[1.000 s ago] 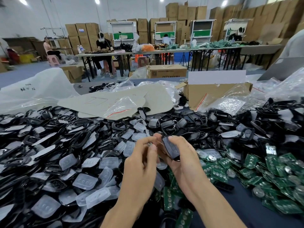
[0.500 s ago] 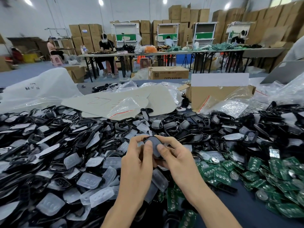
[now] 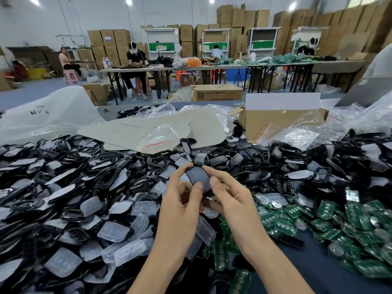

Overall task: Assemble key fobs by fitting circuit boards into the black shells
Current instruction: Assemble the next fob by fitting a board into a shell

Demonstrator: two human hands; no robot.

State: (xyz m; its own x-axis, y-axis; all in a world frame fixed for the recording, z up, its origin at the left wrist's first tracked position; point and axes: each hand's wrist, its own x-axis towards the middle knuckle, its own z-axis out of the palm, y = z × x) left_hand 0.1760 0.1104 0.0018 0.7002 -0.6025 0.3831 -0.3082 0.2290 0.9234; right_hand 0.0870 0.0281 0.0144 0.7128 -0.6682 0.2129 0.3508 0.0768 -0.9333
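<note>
Desk (image 3: 318, 270) almost fully covered; bare dark surface shows only at lower right, between the green circuit boards (image 3: 328, 215) and the right forearm. Left hand (image 3: 180, 211) and right hand (image 3: 233, 200) are raised over the heap's middle, holding one black shell (image 3: 198, 177) between them, fingers (image 3: 214, 171) pinching its edges, left thumb on its face. Loose shells (image 3: 84, 166) and translucent button pads (image 3: 112, 231) fill left and far side. Cardboard box (image 3: 275, 122) behind, contents hidden; clear zip bags (image 3: 297, 136) against it. Cardboard sheet (image 3: 148, 128) far centre.

"DTV" on cardboard box (image 3: 216, 92)
</note>
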